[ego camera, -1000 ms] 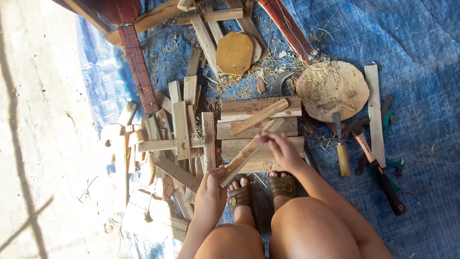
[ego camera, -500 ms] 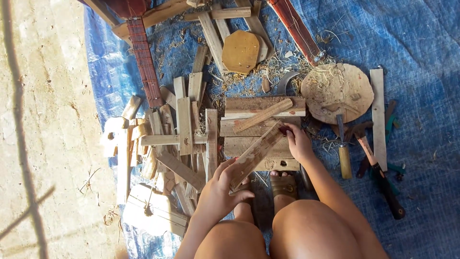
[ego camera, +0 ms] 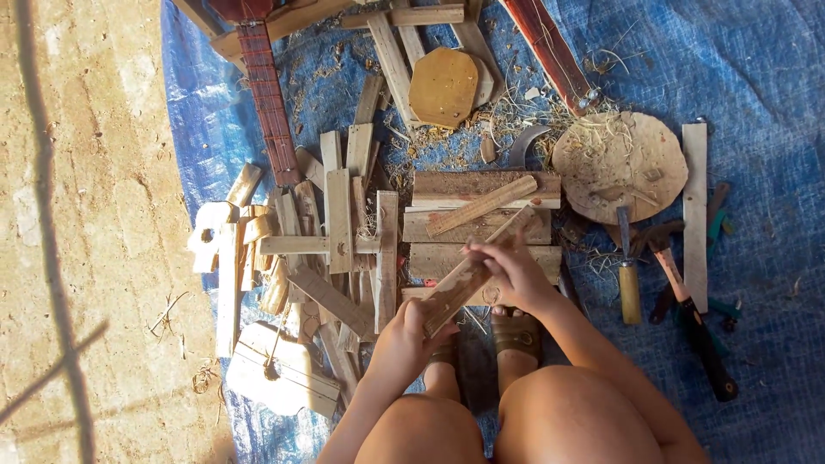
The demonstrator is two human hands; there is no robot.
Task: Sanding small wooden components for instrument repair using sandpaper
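A long flat wooden strip [ego camera: 468,275] runs diagonally from lower left to upper right above my sandalled feet. My left hand [ego camera: 404,335] grips its near end. My right hand [ego camera: 511,266] is closed over the strip's middle. Under the strip lie several stacked wooden planks [ego camera: 481,219], and a thin wooden ruler-like slat [ego camera: 481,204] rests across them.
A blue tarp [ego camera: 756,103] covers the ground, with bare dirt on the left. Scattered wood offcuts [ego camera: 335,223] lie at left, a round wooden block [ego camera: 619,167] with shavings at right, beside a chisel [ego camera: 629,266], hammer [ego camera: 687,309] and pliers. A flat octagonal wooden piece [ego camera: 443,86] lies farther away.
My left hand has come up and closed on the strip's near end. My right hand has shifted slightly left along it. The view has drifted a little to the left.
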